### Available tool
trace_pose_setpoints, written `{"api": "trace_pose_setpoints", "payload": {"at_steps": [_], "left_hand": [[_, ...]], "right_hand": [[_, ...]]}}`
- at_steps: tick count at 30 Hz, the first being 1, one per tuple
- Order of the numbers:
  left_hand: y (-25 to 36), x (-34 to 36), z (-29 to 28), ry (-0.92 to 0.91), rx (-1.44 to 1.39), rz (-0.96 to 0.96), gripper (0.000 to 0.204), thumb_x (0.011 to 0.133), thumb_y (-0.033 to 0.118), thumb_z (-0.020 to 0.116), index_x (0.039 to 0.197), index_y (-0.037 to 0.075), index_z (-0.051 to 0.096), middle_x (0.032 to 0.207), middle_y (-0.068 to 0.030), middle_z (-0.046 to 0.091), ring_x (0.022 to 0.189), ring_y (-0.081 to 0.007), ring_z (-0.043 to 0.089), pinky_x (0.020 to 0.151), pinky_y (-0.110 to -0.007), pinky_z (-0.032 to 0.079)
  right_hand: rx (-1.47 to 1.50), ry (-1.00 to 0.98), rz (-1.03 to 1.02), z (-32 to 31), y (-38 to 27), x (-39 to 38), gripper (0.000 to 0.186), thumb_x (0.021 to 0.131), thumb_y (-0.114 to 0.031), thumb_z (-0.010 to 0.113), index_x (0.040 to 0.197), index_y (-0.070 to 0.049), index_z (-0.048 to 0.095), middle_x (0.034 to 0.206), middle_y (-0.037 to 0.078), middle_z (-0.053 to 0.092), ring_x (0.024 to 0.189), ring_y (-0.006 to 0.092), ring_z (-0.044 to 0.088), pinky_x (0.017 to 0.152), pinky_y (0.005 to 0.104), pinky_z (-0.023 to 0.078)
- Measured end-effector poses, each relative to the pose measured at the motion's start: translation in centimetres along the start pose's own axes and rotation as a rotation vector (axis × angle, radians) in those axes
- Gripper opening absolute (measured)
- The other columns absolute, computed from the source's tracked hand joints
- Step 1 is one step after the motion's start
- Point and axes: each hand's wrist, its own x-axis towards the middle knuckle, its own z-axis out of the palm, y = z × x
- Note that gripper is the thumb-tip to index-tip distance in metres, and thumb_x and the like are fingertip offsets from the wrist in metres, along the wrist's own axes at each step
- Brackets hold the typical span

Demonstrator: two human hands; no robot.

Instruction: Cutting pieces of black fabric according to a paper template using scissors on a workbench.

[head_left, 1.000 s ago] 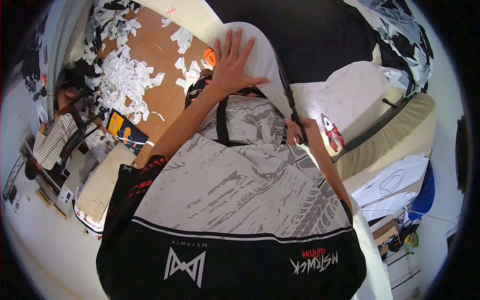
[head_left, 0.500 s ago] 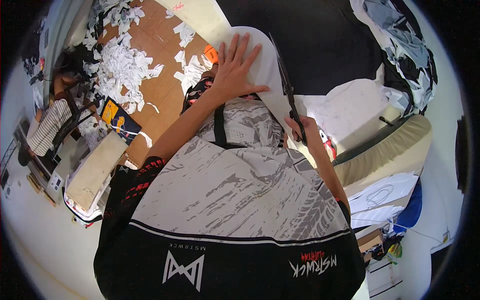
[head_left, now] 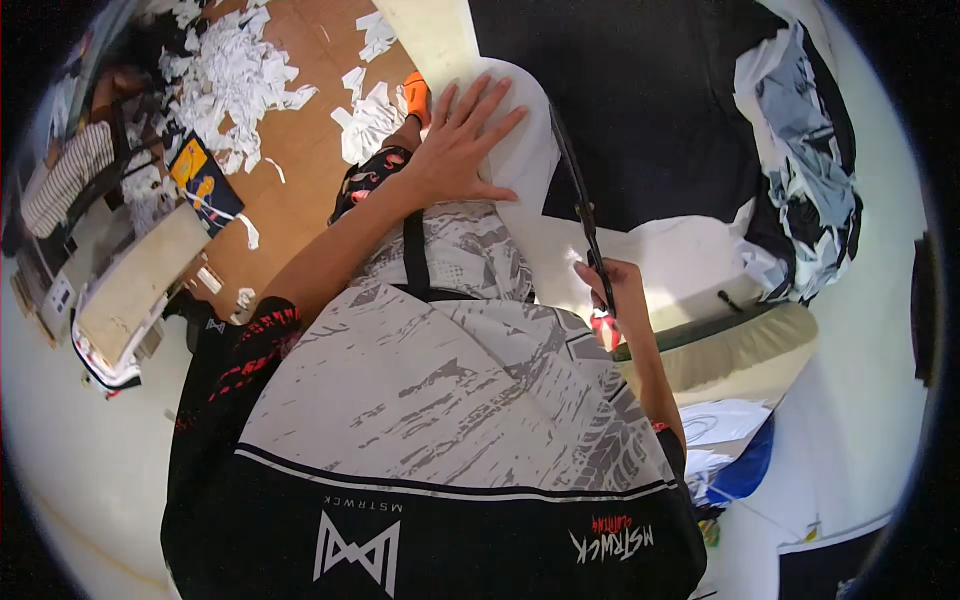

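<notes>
My left hand lies spread, fingers apart, on a white curved piece at the edge of the table. My right hand is closed on the handles of long dark scissors, whose blades run along the piece’s right edge beside a large black sheet of fabric. Under that fabric is a pale surface. A small red-and-white object, partly hidden, lies just below my right hand. My patterned grey-and-black shirt fills the lower middle.
White scraps litter the brown floor. Another person in a striped top is at the far left, near a beige padded board. My orange-shod foot shows beside the table. Heaped fabric and a beige cushioned edge are at right.
The view has shifted, so the right side of the table sits lower in the picture. My right hand and the scissors appear lower; my left hand stays spread on the white piece.
</notes>
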Motion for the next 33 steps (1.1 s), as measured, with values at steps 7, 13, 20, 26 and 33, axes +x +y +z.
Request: {"api": "trace_pose_setpoints", "payload": {"at_steps": [7, 13, 20, 26, 33], "left_hand": [[-0.9, -0.5, -1.7, -0.051, -0.018, 0.014, 0.116, 0.072, 0.085, 0.071, 0.164, 0.022, 0.039, 0.174, -0.0161, 0.022, 0.163, -0.038, 0.013, 0.128, -0.063, 0.007], [-0.7, -0.7, -1.3, -0.065, -0.024, -0.004, 0.115, 0.07, 0.087, 0.07, 0.164, 0.028, 0.038, 0.175, -0.0138, 0.019, 0.163, -0.0359, 0.01, 0.129, -0.063, 0.006], [-0.9, -0.8, -2.1, -0.083, -0.048, -0.021, 0.115, 0.066, 0.077, 0.081, 0.163, 0.031, 0.04, 0.176, -0.0119, 0.018, 0.163, -0.0349, 0.009, 0.13, -0.062, 0.007], [-1.0, -1.1, -2.5, -0.08, -0.076, -0.033, 0.113, 0.064, 0.073, 0.085, 0.161, 0.031, 0.043, 0.175, -0.0114, 0.019, 0.163, -0.035, 0.01, 0.13, -0.062, 0.008], [-1.0, -1.3, -3.0, -0.114, -0.108, -0.061, 0.111, 0.063, 0.069, 0.087, 0.16, 0.032, 0.045, 0.176, -0.011, 0.018, 0.164, -0.036, 0.007, 0.129, -0.063, 0.008]], "right_hand": [[0.017, -0.153, -0.025, -1.7, -3.6, 1.7, 0.03, 0.095, -0.025, 0.082, 0.078, -0.006, 0.066, 0.062, -0.007, 0.051, 0.053, 0.0024, 0.043, 0.049, 0.025, 0.029], [-0.064, -0.166, -0.054, -3.2, -5.0, 3.5, 0.032, 0.093, -0.028, 0.085, 0.076, -0.005, 0.069, 0.059, -0.006, 0.052, 0.051, 0.0027, 0.043, 0.048, 0.0253, 0.029], [-0.277, -0.181, -0.065, -6.0, -6.9, 4.5, 0.042, 0.091, -0.034, 0.086, 0.069, -0.007, 0.063, 0.054, -0.004, 0.052, 0.046, 0.0051, 0.047, 0.045, 0.0245, 0.034], [-0.488, -0.183, -0.124, -9.9, -9.7, 5.8, 0.051, 0.085, -0.04, 0.09, 0.062, -0.004, 0.062, 0.052, -0.003, 0.048, 0.049, 0.0045, 0.043, 0.047, 0.0271, 0.032], [-0.552, -0.329, -0.094, -11.5, -15.1, 7.3, 0.049, 0.088, -0.038, 0.087, 0.062, -0.006, 0.061, 0.055, -0.004, 0.048, 0.052, 0.0055, 0.045, 0.051, 0.0272, 0.033]]}}
